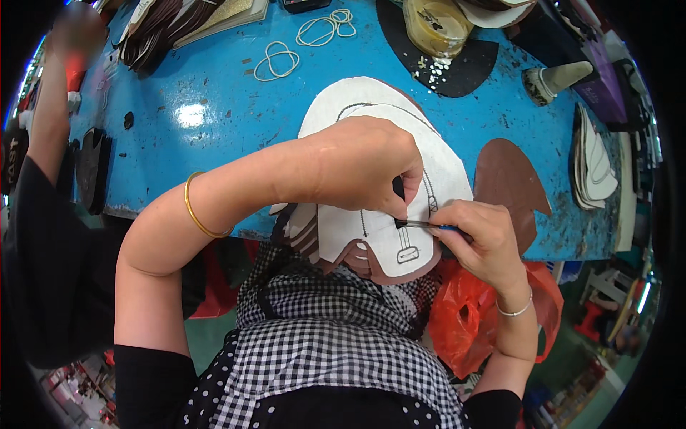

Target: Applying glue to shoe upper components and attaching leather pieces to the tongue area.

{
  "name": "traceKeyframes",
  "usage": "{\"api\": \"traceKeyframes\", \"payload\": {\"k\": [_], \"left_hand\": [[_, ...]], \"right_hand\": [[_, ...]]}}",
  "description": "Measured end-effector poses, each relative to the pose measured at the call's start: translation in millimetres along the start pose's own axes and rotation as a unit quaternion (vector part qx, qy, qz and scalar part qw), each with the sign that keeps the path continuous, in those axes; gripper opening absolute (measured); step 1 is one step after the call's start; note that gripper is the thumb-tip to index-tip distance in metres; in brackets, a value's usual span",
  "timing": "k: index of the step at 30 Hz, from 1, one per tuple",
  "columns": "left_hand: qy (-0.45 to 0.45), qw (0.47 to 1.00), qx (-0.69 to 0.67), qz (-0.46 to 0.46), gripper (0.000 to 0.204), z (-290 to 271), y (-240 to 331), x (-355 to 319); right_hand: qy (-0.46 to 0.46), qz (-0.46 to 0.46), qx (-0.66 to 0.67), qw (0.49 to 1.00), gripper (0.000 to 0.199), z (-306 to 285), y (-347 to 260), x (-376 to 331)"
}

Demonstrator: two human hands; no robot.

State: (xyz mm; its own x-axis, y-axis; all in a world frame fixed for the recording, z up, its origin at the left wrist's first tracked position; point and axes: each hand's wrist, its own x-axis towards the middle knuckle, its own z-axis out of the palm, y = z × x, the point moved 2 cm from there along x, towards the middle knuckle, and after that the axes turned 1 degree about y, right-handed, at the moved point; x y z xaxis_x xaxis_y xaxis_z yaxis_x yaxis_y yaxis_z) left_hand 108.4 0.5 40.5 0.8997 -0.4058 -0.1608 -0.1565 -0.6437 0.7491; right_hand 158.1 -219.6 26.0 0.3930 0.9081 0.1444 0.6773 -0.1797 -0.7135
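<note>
A stack of white-backed brown pieces, like shoe uppers (pixel 421 161), lies in front of me at the table's near edge. Dark stitching lines and a small buckle-shaped outline mark the top one. My left hand (pixel 364 161) reaches across it, thumb and fingers pinched on a small black strip (pixel 399 187). From the right, my right hand (pixel 482 232) grips a slim tool (pixel 421 224) with a metal tip and a dark blue handle. That tip meets the strip's lower end just under my left fingertips. The tool's exact kind is unclear.
The blue table (pixel 214 143) carries rubber bands (pixel 277 61), a glue tub (pixel 437 27) on a black sheet and a brown piece (pixel 511 189). More stacked pieces (pixel 594 161) lie right. A red plastic bag (pixel 464 318) hangs below the edge. Another person's arm (pixel 50 121) is at left.
</note>
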Motion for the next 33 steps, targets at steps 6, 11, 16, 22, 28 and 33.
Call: {"api": "traceKeyframes", "payload": {"k": [6, 11, 16, 22, 28, 33], "left_hand": [[0.011, 0.999, 0.032, 0.021, 0.017, 4, 2, -2], [0.073, 0.98, 0.183, 0.029, 0.021, -3, 2, -8], [0.059, 0.994, 0.094, 0.008, 0.016, -13, -9, -10], [0.042, 0.994, 0.105, 0.013, 0.011, -11, -12, -7], [0.035, 0.993, 0.113, 0.02, 0.013, -13, -12, -6], [0.01, 0.997, 0.073, 0.019, 0.013, -17, -12, -9]], "right_hand": [[-0.093, -0.044, -0.05, 0.993, 0.014, -13, -1, 9], [-0.057, -0.051, -0.042, 0.996, 0.015, -11, -2, 16], [-0.051, -0.057, -0.099, 0.992, 0.016, -10, -5, 21], [-0.035, -0.083, -0.164, 0.982, 0.016, -12, -9, 30], [0.002, -0.08, -0.239, 0.968, 0.017, -11, -10, 30], [-0.025, 0.033, -0.153, 0.987, 0.023, -22, -14, 33]]}}
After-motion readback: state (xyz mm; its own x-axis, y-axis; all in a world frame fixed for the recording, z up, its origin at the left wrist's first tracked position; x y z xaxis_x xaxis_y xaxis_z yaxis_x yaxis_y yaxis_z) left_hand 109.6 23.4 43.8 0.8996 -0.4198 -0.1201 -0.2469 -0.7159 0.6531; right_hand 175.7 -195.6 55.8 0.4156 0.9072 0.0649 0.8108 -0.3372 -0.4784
